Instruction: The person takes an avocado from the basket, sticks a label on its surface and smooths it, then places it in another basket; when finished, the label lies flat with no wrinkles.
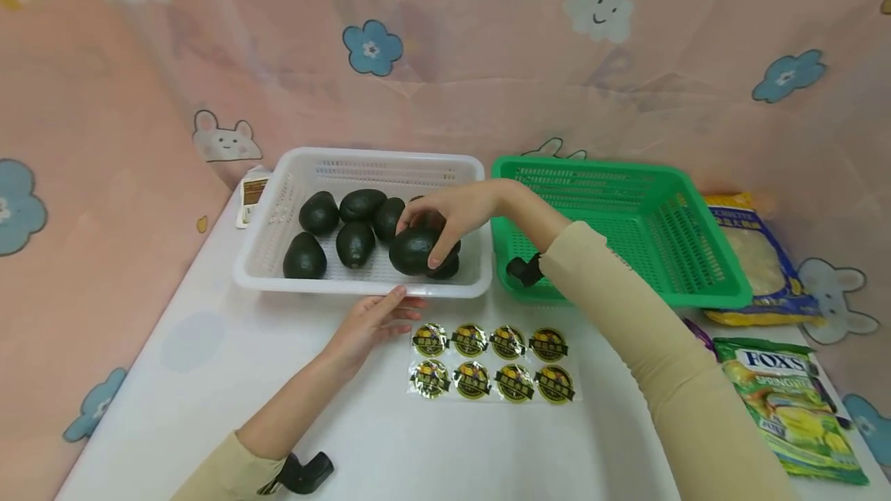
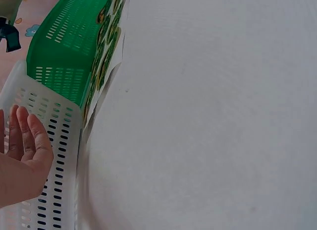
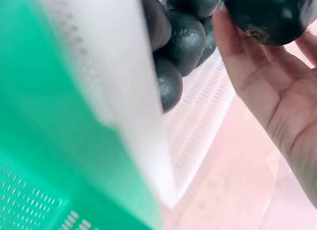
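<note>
Dark green avocados lie in a white perforated basket on the table. My right hand reaches into its right side and grips one avocado between thumb and fingers, above the others. From the right wrist view, the fingers curve around the gripped avocado, its stem end showing. At the front of the white basket is my left hand, its thumb at the rim. Loosely extended fingers of that hand lie against the basket wall in the left wrist view.
Right of the white basket stands a green basket. In front lies a sheet of round stickers. At the right are a blue-and-yellow bag and a green FOX'S bag. A patterned pink cloth hangs behind.
</note>
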Action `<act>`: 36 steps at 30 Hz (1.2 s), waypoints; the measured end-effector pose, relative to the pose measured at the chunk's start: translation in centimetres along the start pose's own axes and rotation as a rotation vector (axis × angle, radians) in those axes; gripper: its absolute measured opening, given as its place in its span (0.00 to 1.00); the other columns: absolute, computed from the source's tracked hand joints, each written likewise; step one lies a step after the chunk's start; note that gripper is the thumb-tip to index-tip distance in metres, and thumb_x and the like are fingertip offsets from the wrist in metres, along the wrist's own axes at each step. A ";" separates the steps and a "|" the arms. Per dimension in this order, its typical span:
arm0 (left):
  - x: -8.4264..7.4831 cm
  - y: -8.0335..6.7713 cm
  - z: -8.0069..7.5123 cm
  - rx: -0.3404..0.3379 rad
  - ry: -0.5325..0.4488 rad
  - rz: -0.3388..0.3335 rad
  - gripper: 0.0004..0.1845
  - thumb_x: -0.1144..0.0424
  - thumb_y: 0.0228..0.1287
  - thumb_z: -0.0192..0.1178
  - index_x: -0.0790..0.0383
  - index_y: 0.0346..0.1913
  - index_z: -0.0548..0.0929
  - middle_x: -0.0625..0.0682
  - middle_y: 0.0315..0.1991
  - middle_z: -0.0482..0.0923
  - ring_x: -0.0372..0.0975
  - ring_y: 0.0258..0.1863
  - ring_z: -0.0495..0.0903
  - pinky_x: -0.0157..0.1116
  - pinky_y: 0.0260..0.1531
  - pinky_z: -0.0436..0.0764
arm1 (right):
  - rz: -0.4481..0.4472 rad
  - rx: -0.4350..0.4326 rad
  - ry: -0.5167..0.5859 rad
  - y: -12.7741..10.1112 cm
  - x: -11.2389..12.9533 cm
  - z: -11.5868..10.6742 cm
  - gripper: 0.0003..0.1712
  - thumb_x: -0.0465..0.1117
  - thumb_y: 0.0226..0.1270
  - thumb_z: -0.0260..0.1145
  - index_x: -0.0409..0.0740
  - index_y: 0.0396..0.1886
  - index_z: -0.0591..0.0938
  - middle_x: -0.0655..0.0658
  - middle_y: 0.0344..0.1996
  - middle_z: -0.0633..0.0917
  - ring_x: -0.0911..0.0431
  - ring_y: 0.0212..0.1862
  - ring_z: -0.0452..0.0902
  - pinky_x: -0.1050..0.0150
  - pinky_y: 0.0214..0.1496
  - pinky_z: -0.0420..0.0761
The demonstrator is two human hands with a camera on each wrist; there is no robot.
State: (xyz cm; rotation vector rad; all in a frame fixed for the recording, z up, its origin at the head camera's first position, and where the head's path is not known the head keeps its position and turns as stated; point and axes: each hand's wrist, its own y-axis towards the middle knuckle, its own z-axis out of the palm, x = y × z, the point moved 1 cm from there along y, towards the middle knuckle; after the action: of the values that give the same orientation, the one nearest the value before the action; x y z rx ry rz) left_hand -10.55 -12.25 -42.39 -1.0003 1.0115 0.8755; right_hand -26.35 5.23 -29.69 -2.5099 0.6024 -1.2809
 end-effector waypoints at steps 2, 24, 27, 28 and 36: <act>0.0 0.0 -0.1 -0.002 0.001 -0.002 0.25 0.50 0.76 0.50 0.73 0.52 0.81 0.60 0.52 0.82 0.39 0.46 0.81 0.41 0.53 0.78 | -0.013 -0.012 -0.007 -1.0 0.0 0.2 0.38 0.50 0.55 0.76 0.50 0.64 0.71 0.50 0.57 0.74 0.58 0.59 0.69 0.61 0.63 0.69; -0.2 -0.5 -0.8 -0.013 -0.006 0.042 0.26 0.49 0.77 0.47 0.72 0.49 0.82 0.58 0.49 0.83 0.42 0.46 0.80 0.42 0.54 0.77 | -0.019 -0.272 0.006 -13.2 0.1 6.7 0.38 0.57 0.54 0.76 0.61 0.64 0.72 0.59 0.54 0.76 0.58 0.53 0.72 0.57 0.51 0.78; -0.2 -0.5 -0.6 -0.005 0.007 0.063 0.30 0.48 0.77 0.45 0.76 0.54 0.78 0.58 0.50 0.83 0.46 0.48 0.80 0.46 0.55 0.77 | -0.009 -0.277 0.017 -14.2 -0.2 8.3 0.38 0.57 0.54 0.76 0.63 0.64 0.71 0.60 0.54 0.77 0.59 0.54 0.73 0.58 0.52 0.79; -0.1 -0.6 -0.4 0.005 0.015 0.074 0.30 0.48 0.78 0.44 0.77 0.55 0.77 0.58 0.50 0.82 0.48 0.50 0.80 0.47 0.55 0.76 | -0.003 -0.282 0.017 -14.5 -0.4 8.9 0.38 0.57 0.54 0.76 0.63 0.64 0.71 0.60 0.54 0.76 0.59 0.54 0.72 0.58 0.52 0.79; 1.4 -1.3 2.0 0.273 0.460 0.226 0.22 0.53 0.78 0.45 0.62 0.64 0.75 0.54 0.58 0.78 0.48 0.56 0.78 0.43 0.54 0.77 | -0.051 -0.298 0.043 -16.3 -1.5 12.9 0.37 0.55 0.58 0.74 0.55 0.66 0.71 0.57 0.59 0.74 0.55 0.57 0.71 0.59 0.49 0.81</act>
State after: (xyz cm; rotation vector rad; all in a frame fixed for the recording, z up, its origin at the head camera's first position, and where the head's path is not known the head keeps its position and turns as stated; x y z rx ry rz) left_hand -8.38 -10.61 -42.99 -0.8800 1.6138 0.6747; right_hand -12.67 20.75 -31.54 -2.7565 0.7969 -1.3532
